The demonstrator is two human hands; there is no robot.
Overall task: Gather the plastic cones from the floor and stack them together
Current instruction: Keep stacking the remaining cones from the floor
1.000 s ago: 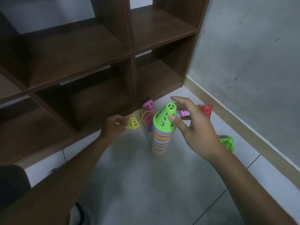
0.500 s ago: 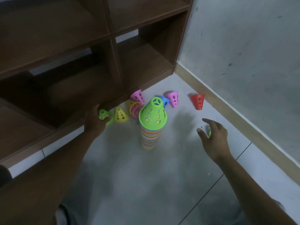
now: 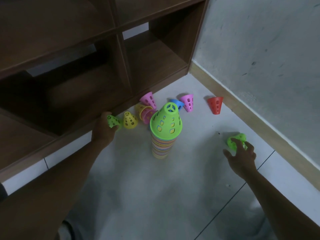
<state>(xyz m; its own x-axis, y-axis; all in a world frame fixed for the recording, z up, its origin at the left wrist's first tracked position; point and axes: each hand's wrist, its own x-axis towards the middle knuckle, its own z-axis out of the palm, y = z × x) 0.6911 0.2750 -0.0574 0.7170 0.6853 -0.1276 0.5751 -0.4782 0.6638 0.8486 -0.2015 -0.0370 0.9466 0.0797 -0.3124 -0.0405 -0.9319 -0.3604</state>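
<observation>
Green plastic at both hands, the stack (image 3: 164, 134) standing upright on the floor between them.

Head view: the right hand (image 3: 242, 155) reaches with fingers spread over a green cone (image 3: 238, 140) lying on its side just ahead of its fingertips, near the skirting; whether it has hold of it I cannot tell. The left hand (image 3: 103, 130) holds a smaller green cone (image 3: 113, 120) by the shelf's foot, beside a yellow cone (image 3: 130, 120). Loose pink, blue and red cones lie beyond the stack, partly hidden behind it.
</observation>
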